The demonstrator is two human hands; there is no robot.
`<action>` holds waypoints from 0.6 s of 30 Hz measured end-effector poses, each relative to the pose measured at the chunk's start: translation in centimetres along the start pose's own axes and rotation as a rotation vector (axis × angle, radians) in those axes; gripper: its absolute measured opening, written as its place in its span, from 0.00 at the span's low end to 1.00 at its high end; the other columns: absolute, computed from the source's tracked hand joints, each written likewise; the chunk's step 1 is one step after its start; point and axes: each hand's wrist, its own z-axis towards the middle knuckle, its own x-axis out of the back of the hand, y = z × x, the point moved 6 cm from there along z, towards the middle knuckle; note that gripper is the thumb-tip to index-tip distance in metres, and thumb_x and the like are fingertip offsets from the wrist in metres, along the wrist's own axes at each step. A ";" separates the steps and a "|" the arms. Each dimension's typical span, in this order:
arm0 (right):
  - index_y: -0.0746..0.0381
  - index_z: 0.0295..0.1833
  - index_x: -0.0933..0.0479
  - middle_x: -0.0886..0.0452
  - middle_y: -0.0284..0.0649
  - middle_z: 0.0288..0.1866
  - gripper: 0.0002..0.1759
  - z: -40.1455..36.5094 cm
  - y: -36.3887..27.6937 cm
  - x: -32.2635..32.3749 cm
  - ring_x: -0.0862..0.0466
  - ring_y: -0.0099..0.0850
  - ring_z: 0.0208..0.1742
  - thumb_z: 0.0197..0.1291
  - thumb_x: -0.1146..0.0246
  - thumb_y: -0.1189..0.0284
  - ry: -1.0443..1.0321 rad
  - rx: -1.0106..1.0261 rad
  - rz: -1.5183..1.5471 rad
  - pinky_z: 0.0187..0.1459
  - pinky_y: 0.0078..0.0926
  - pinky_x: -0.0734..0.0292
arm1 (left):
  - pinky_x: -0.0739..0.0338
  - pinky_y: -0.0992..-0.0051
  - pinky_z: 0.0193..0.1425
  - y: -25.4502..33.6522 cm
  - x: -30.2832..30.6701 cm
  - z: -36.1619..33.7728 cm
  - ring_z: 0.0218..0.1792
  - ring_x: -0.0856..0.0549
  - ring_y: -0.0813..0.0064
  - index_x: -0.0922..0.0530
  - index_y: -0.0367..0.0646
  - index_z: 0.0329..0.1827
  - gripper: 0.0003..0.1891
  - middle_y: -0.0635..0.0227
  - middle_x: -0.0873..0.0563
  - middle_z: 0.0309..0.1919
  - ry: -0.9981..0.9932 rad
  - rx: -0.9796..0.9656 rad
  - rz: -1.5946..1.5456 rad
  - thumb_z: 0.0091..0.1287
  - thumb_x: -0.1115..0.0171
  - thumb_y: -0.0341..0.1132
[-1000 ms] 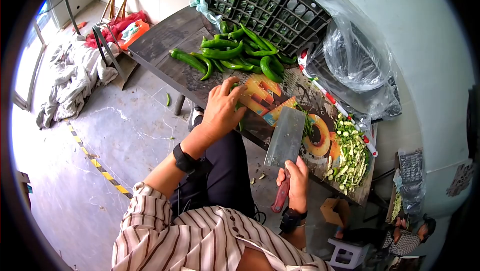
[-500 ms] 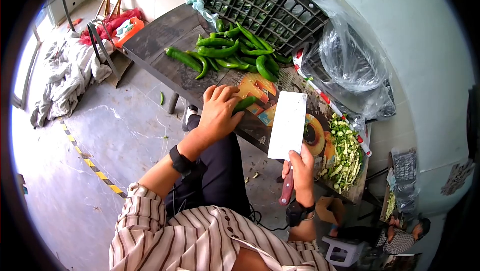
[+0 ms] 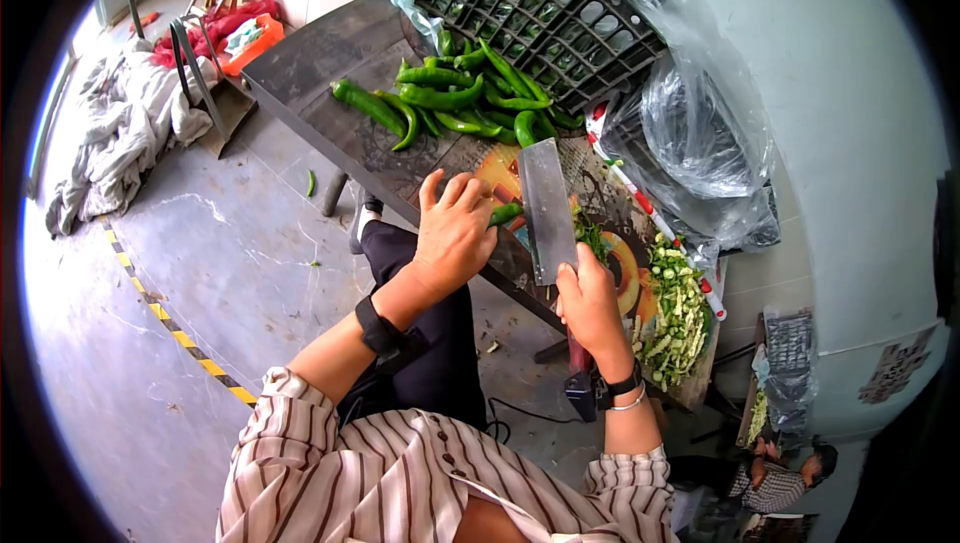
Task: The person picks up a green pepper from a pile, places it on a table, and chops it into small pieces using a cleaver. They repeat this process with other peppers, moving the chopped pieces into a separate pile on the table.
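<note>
My left hand (image 3: 455, 231) is curled over a green chili pepper (image 3: 508, 214), whose end sticks out past the fingers toward the knife. In my right hand (image 3: 592, 305) is the handle of a cleaver (image 3: 548, 213). Its broad blade stands beside the pepper's end, turned more edge-down over the low table (image 3: 305, 63). Slim green cut pieces (image 3: 590, 235) lie just right of the blade. A heap of chopped pepper (image 3: 675, 315) sits at the table's right end. Beyond my left hand lies a pile of whole green chili peppers (image 3: 440, 98).
A black plastic crate (image 3: 530, 18) stands tilted at the table's far side, with clear plastic bags (image 3: 695, 123) to its right. A red-and-white strip (image 3: 640, 198) runs along the back edge. Another person (image 3: 775, 483) sits at lower right. Cloths (image 3: 125, 133) lie on the floor at left.
The cleaver has moved left toward the pepper, and its blade has turned from flat to more upright. Green cut pieces now show right of the blade. Less of the pepper sticks out of my left hand.
</note>
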 end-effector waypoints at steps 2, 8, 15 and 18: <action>0.71 0.41 0.34 0.25 0.52 0.25 0.08 0.5 1.2 -0.1 0.22 0.46 0.25 0.65 0.45 0.76 0.005 0.057 -0.088 0.28 0.40 0.28 | 0.44 0.54 0.72 0.3 0.0 0.2 0.59 0.26 0.68 0.19 0.43 0.38 0.13 0.71 0.21 0.48 0.002 -0.012 -0.005 0.49 0.33 0.34; 0.72 0.43 0.32 0.24 0.61 0.32 0.08 0.9 0.9 -0.1 0.24 0.62 0.37 0.62 0.45 0.78 -0.034 0.057 -0.165 0.38 0.49 0.29 | 0.45 0.52 0.72 1.0 0.3 0.6 0.57 0.26 0.70 0.19 0.43 0.41 0.10 0.72 0.23 0.43 0.000 -0.035 -0.006 0.58 0.36 0.33; 0.69 0.43 0.32 0.28 0.36 0.16 0.08 1.5 -0.3 0.5 0.26 0.23 0.13 0.69 0.48 0.74 -0.168 0.001 -0.140 0.15 0.25 0.31 | 0.46 0.52 0.73 1.2 -0.1 0.5 0.56 0.25 0.69 0.19 0.42 0.41 0.09 0.72 0.22 0.45 -0.048 -0.065 -0.022 0.59 0.37 0.32; 0.70 0.40 0.33 0.26 0.40 0.16 0.09 2.0 -0.5 1.0 0.24 0.28 0.13 0.68 0.48 0.74 -0.205 -0.016 -0.139 0.17 0.28 0.28 | 0.46 0.51 0.74 1.3 -0.3 0.4 0.56 0.26 0.68 0.20 0.41 0.41 0.09 0.72 0.22 0.46 -0.073 -0.084 -0.032 0.58 0.37 0.31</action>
